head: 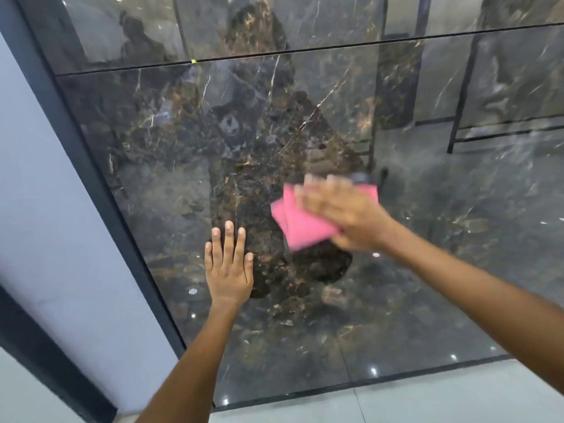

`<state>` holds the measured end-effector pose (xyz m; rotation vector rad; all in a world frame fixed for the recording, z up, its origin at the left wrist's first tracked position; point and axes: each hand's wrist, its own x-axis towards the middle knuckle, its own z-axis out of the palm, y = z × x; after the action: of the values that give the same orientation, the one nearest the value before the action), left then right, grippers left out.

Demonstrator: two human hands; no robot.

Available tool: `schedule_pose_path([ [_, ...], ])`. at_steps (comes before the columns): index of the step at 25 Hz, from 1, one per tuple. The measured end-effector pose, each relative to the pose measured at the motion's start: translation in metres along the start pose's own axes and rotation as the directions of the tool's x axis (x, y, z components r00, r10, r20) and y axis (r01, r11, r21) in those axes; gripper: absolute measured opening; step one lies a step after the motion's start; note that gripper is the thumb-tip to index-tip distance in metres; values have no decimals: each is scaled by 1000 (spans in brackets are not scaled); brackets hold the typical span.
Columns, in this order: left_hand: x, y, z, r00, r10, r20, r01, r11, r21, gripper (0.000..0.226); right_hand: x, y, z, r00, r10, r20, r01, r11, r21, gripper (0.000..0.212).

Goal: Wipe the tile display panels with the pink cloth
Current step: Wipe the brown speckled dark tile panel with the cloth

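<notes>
A glossy dark marble tile panel (171, 166) stands upright in front of me, with a second panel (128, 29) above it across a thin seam. My right hand (338, 212) lies flat with straight fingers on the folded pink cloth (297, 227) and presses it against the lower panel near its middle. The hand is motion-blurred. My left hand (228, 267) rests flat on the same panel, fingers spread, lower and to the left of the cloth.
A dark metal frame (91, 166) runs diagonally along the panel's left edge, with a grey wall (39, 190) beyond it. Light floor tiles (427, 401) lie below the panel's bottom edge. The panel's surface reflects the room and my silhouette.
</notes>
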<state>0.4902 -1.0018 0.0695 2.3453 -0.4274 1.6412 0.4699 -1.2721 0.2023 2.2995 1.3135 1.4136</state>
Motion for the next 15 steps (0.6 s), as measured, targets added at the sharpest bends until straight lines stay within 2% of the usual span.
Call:
schedule_pose_path([
  [1,-1,-2,1,1000,5,-8,-5,1000,-8,53,25,12,-6,977,166,-136,-172,985,-31,60],
  [2,-2,-2,2,1000,16,-17,-16,1000,-8,53,42,13,-5,935,285,-213,-300,953,-44,59],
  [3,-1,-3,3,999,25,-22,-25,1000,-8,53,47,4,4,921,287,-262,-320,943,-92,59],
  [4,0,-3,3,999,29,-20,-29,1000,-11,53,38,-14,21,950,216,-225,-253,956,-150,61],
  [5,0,-5,3,999,37,-17,-37,999,-12,53,16,-38,44,990,103,-99,-119,978,-171,64],
  [6,-1,-6,3,999,49,-20,-50,999,-11,53,-13,-64,65,997,-30,77,42,986,-161,67],
  [7,-3,-7,3,998,63,-25,-63,998,-3,53,-43,-88,76,947,-160,279,202,971,-128,69],
  [8,-4,-8,3,997,76,-30,-76,997,8,53,-66,-102,80,865,-260,429,328,940,-91,69],
  [9,-5,-8,4,996,82,-34,-82,997,15,54,-77,-103,77,798,-349,491,415,909,-29,68],
  [10,-5,-8,4,996,81,-37,-81,997,18,54,-77,-94,70,783,-415,463,456,889,27,67],
  [11,-5,-7,3,996,81,-43,-80,997,20,54,-66,-79,59,831,-411,376,425,904,50,64],
  [13,-5,-7,4,996,77,-46,-76,997,28,53,-35,-29,25,979,-160,124,164,986,-27,59],
  [14,-5,-6,4,997,70,-44,-69,997,32,53,-23,-4,10,1000,12,-16,-13,998,-60,59],
  [15,-6,-6,5,997,65,-47,-64,997,31,53,-22,14,3,980,165,-110,-173,982,-75,61],
])
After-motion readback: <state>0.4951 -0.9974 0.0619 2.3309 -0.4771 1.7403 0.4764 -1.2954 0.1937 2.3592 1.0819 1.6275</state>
